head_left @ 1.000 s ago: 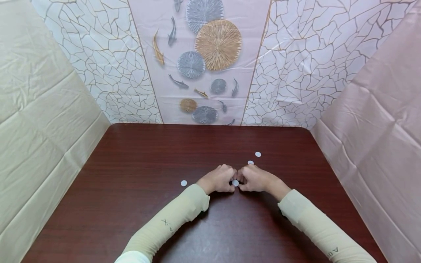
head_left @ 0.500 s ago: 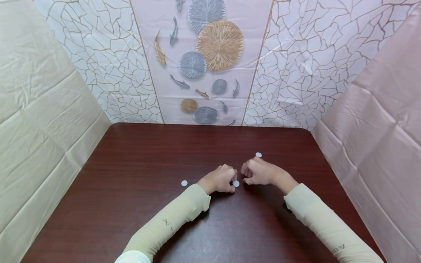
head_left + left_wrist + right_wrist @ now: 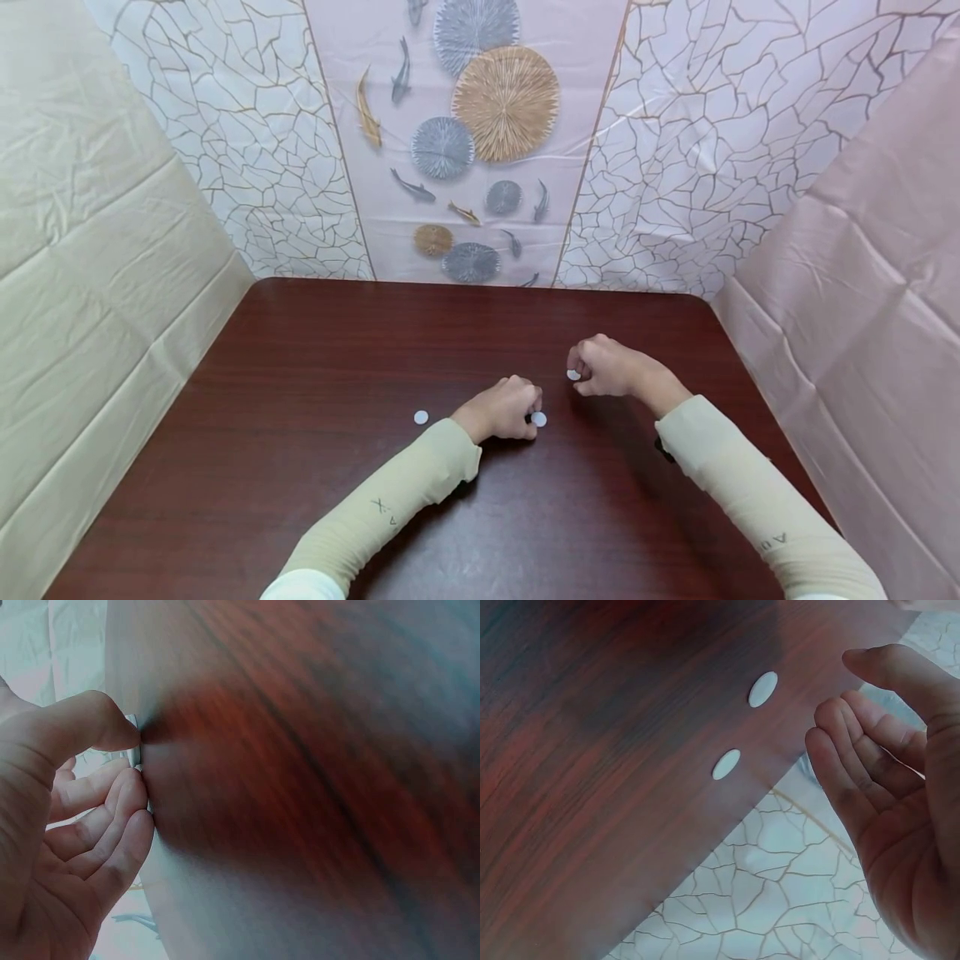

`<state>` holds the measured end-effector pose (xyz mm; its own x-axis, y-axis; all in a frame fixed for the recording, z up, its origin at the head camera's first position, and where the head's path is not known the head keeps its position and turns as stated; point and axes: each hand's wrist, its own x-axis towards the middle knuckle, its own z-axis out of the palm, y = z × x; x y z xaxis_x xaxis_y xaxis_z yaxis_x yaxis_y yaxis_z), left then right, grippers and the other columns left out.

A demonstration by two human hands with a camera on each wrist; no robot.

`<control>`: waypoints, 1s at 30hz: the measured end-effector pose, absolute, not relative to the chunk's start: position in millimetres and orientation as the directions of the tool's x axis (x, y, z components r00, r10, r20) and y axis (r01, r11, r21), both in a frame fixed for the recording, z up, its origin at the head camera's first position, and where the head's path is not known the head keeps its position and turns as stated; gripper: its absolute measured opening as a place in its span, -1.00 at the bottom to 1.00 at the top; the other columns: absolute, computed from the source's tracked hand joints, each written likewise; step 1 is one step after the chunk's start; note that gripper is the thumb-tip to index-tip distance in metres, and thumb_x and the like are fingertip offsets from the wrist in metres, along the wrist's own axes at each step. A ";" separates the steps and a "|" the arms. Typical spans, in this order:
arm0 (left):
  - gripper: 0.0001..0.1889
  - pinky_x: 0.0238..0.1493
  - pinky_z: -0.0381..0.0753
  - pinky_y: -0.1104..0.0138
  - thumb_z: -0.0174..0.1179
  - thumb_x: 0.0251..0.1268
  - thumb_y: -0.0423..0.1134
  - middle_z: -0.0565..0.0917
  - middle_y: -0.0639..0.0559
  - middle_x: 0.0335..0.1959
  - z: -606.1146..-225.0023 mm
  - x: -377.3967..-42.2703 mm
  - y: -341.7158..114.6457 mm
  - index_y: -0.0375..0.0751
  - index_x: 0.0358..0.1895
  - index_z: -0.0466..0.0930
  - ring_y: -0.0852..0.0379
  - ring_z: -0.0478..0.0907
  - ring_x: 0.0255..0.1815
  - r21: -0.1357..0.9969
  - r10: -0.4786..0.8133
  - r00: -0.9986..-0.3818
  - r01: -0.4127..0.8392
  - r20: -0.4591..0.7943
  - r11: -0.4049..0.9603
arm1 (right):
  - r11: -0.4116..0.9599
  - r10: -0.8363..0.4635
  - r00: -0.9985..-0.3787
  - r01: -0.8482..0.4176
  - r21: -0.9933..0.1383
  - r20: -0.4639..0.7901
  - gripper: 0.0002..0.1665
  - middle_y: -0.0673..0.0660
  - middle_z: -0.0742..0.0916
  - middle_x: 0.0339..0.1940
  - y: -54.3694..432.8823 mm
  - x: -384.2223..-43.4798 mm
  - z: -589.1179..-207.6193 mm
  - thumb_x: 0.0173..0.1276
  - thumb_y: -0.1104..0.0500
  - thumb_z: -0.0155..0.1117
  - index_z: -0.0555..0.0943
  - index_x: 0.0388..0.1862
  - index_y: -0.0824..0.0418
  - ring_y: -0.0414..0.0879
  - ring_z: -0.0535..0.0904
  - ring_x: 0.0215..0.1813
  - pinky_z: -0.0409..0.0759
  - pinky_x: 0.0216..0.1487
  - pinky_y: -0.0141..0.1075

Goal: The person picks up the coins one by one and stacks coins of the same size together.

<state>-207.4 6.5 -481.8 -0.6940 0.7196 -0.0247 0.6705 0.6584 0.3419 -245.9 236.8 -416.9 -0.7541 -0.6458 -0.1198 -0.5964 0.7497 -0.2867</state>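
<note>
My left hand (image 3: 501, 408) rests low over the table and pinches a white disc (image 3: 539, 419) at its edge. In the left wrist view, the disc (image 3: 135, 742) stands out between the thumb and the bent fingers. My right hand (image 3: 609, 367) hovers above another white disc (image 3: 573, 375), which shows between its thumb and fingers. From the right wrist, this hand (image 3: 900, 757) holds nothing, its thumb apart from its loosely bent fingers. Two white discs, a nearer one (image 3: 763, 690) and a farther one (image 3: 726, 765), lie flat on the table; the farther is hidden in the head view.
One more white disc (image 3: 421, 417) lies left of the left hand on the dark red-brown wooden table (image 3: 337, 350). Patterned cloth (image 3: 465, 208) hangs behind the table's far edge, and plain cloth (image 3: 97, 275) lines both sides.
My right hand has drawn away from the disc at the left hand, moving right and towards the far edge, over another disc. The left hand keeps its pinch in place.
</note>
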 end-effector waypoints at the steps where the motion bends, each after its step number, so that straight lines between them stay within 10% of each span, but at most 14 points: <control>1: -0.82 -0.33 0.42 0.50 0.47 0.15 -0.22 0.66 0.13 -0.34 -481.9 -207.5 6.5 -0.08 -0.24 0.66 0.29 0.47 -0.37 0.340 0.720 -0.693 0.672 -0.025 0.658 | 0.755 -0.640 -0.758 -0.589 -0.288 -0.126 -0.72 0.20 0.80 -0.27 237.0 -247.5 -417.9 0.23 0.27 0.54 0.73 -0.12 0.37 -0.05 0.73 -0.21 0.73 -0.14 -0.24; 30: -0.82 -0.33 0.40 0.47 0.47 0.18 -0.21 0.59 0.19 -0.40 -481.3 -208.9 5.3 -0.07 -0.23 0.65 0.28 0.44 -0.41 0.341 0.726 -0.687 0.675 -0.032 0.654 | 0.812 -0.562 -0.796 -0.480 -0.332 -0.223 -0.78 0.12 0.82 -0.24 248.5 -280.3 -451.8 0.30 0.22 0.54 0.74 -0.15 0.31 -0.11 0.76 -0.16 0.76 -0.05 -0.21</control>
